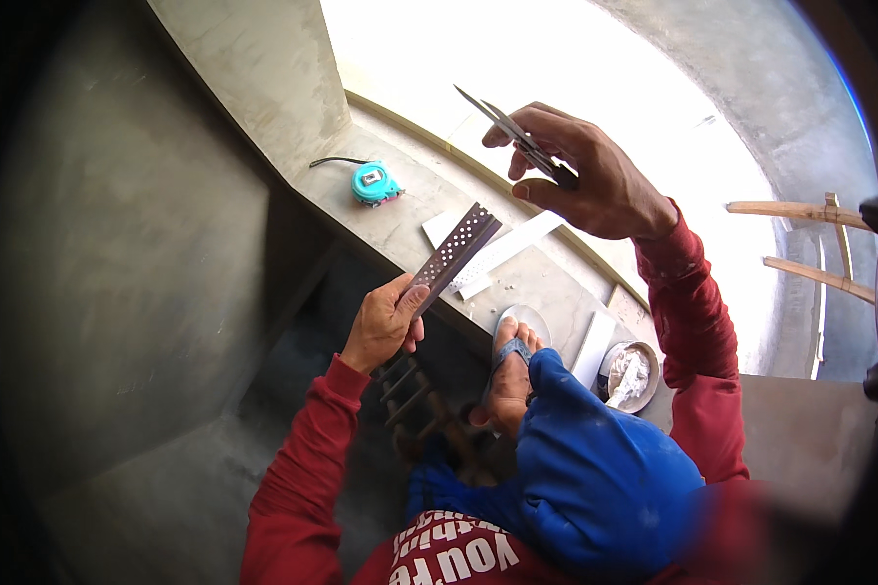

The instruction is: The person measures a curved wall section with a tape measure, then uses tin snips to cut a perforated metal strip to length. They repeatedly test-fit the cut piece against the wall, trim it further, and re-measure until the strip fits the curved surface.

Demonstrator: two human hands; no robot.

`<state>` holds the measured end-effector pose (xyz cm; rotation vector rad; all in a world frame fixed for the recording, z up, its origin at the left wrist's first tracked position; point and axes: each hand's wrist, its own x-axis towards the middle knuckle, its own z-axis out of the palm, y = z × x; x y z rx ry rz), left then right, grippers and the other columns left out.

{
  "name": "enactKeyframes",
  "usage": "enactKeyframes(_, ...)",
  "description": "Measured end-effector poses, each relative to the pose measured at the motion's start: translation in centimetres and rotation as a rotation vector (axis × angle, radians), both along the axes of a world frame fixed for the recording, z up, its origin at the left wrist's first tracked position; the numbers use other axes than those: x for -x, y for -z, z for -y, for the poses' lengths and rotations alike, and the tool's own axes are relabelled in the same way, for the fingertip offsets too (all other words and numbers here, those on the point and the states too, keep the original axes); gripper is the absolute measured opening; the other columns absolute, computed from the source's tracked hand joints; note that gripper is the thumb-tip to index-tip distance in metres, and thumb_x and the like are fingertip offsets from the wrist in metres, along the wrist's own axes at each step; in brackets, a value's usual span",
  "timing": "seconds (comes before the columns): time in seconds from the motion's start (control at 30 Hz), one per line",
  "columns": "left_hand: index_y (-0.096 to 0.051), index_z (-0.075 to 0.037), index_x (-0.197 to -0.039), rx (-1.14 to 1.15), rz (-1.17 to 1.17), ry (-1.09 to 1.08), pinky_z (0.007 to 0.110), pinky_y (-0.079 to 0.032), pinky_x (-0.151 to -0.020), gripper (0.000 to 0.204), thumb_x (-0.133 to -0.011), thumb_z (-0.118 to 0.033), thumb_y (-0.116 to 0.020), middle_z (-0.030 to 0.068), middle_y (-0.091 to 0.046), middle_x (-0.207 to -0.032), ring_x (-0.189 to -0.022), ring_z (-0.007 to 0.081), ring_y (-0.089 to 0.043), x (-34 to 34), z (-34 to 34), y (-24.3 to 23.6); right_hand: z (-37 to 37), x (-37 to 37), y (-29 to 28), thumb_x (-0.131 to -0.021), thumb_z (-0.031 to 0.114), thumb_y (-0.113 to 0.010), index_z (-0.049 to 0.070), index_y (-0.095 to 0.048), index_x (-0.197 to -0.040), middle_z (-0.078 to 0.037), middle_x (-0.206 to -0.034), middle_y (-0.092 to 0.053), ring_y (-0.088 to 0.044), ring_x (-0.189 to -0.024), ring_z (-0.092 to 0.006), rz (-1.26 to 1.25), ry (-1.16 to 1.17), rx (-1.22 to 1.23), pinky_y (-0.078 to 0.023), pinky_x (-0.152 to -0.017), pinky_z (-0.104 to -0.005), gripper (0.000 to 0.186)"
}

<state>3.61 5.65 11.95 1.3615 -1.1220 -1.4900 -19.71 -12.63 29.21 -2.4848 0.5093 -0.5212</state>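
My left hand is closed around the lower end of a dark perforated corner bead, a short angled strip with rows of holes, held tilted up over the ledge. Higher and to the right, my right hand grips a pair of scissors-like snips. The blades point up and left and stand slightly apart, away from the bead. Beneath the bead, white strips lie on the concrete ledge, one of them with small holes.
A turquoise tape measure rests on the ledge at the left. My sandalled foot is on the ledge edge, beside a white board piece and a tub of white paste. Below is a dark drop with a wooden ladder.
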Motion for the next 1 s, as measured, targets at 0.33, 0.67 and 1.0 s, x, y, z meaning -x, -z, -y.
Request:
enactKeyframes(0.33, -0.067, -0.002, -0.1, 0.039, 0.207, 0.072, 0.025, -0.043, -0.045, 0.047, -0.107, -0.046, -0.053, -0.0013, -0.051, -0.062, -0.047, 0.007, -0.054, -2.2, 0.7, -0.7, -5.3, 8.0, 8.6, -0.083, 0.022, -0.068, -0.002, -0.064, -0.096, -0.015, -0.081, -0.064, -0.061, -0.076, -0.0269, -0.321, 0.345, -0.468, -0.05, -0.072, -0.0406, 0.028)
enactKeyframes(0.67, -0.069, -0.002, -0.097, 0.066, 0.179, 0.212, 0.027, -0.029, -0.052, 0.04, -0.107, -0.038, -0.055, -0.0066, -0.041, -0.065, -0.061, 0.0044, -0.035, -4.0, 1.0, -0.5, -9.0, 7.1, 10.1, -0.084, 0.035, -0.073, -0.003, -0.064, -0.093, -0.022, -0.081, -0.066, -0.064, -0.076, -0.0374, -0.4, 0.44, -0.433, -0.049, -0.07, -0.0444, 0.04)
enactKeyframes(1.0, -0.058, -0.001, -0.082, 0.266, 0.46, 0.097, 0.035, -0.035, -0.052, 0.042, -0.106, -0.035, -0.055, 0.0084, -0.042, -0.06, -0.055, 0.0176, -0.042, -3.5, 0.0, -0.3, -9.4, 6.4, 10.8, -0.084, 0.04, -0.073, -0.002, -0.063, -0.084, -0.023, -0.075, -0.063, -0.062, -0.073, -0.0401, -0.373, 0.46, -0.451, -0.047, -0.068, -0.0465, 0.043)
